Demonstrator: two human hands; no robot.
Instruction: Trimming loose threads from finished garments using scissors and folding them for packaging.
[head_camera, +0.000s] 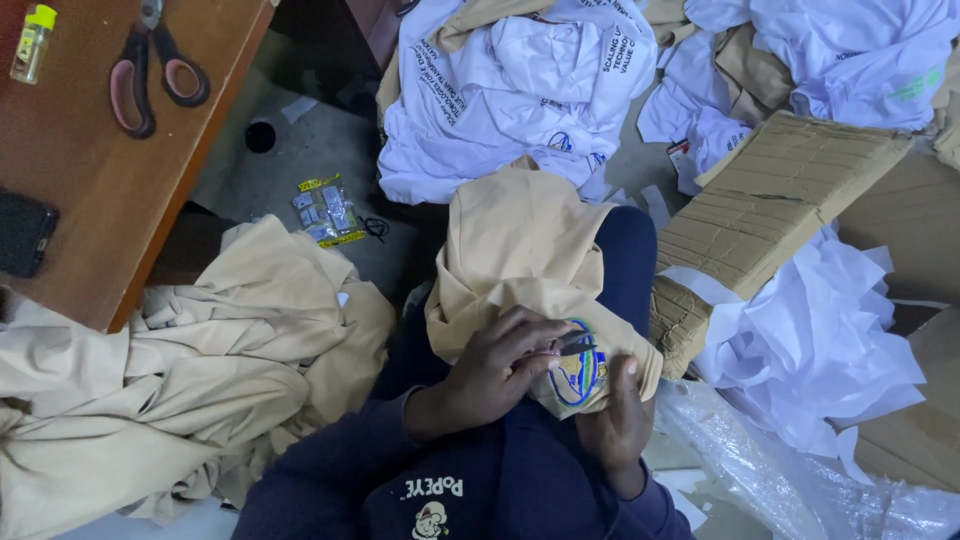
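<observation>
Held over the lap, a tan garment (520, 250) with a blue-ringed embroidered badge (578, 372) is draped across the knee. From below it is gripped by the right hand (620, 425), thumb pressed on the cloth beside the badge. A small dark tool (568, 345) is pinched in the closed fingers of the left hand (495, 370), its tip touching the badge; scissors (150, 70) are seen well apart on the wooden surface (90, 190).

Yellow-edged packet (328, 210) on floor
</observation>
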